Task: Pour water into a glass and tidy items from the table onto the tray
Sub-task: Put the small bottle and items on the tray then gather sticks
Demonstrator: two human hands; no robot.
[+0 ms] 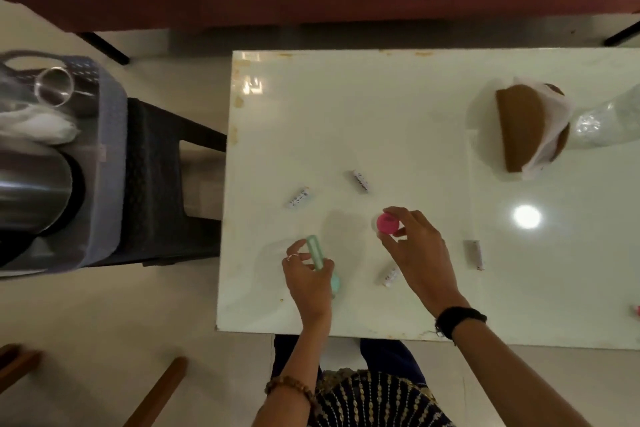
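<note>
**Both hands gripping items over the counter**

Left hand (pixel 309 276): grip closed around a mint-green tube (pixel 316 253), held just above the counter (pixel 398 107). Right hand (pixel 414 246): fingertips pinch a pink-capped small container (pixel 387 222) near counter centre. Four small white tubes lie loose around the hands. Tray (pixel 104 156) sits well apart at left, carrying a glass (pixel 54 86) and a steel kettle (pixel 33 191).

i see a mint-green tube (pixel 314 252) lifted in my left hand (pixel 309 276), a pink-capped little jar (pixel 387 222) pinched by my right hand (pixel 417 255). small white tubes (pixel 298 197) lie scattered flat on the white bench (pixel 381 114). the glass (pixel 54 86) stands in the grey tray (pixel 110 149), off left.
</note>
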